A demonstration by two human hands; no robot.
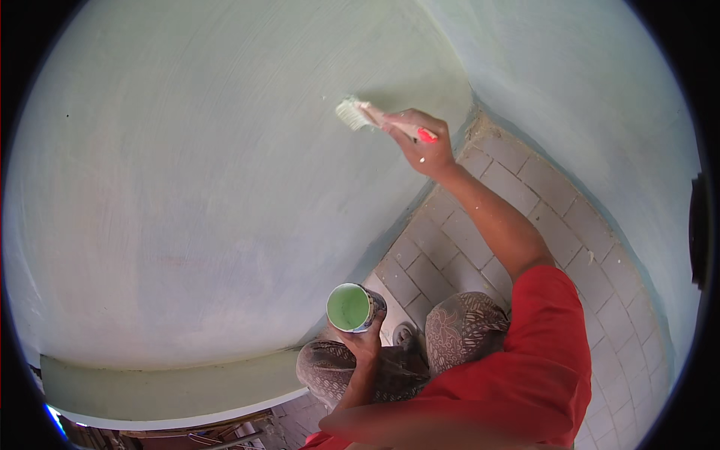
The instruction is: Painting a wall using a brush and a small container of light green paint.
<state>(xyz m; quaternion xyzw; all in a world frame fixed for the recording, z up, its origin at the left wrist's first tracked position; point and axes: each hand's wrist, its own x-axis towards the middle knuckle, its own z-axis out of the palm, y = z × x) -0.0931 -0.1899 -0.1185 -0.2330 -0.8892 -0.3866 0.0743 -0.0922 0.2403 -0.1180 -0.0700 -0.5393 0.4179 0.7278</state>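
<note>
My right hand (pixel 423 140) grips the handle of a wide paintbrush (pixel 355 113), whose pale, paint-coated bristles are at the wall (pixel 225 169). The end of the handle is red, and white specks of paint dot my hand and forearm. Low in front of me, my left hand (pixel 363 339) holds a paint cup (pixel 349 307) with light green paint inside and printing on its outer side. The cup is above my bent knee in patterned trousers (pixel 332 365). The wall surface is pale grey-green with visible brush strokes.
A second wall (pixel 579 101) meets the first at a corner on the right. Grey floor tiles (pixel 506 188) run between them beneath my right arm. At lower left, a ledge (pixel 169 394) projects along the wall, with cluttered items (pixel 225 439) beyond its edge.
</note>
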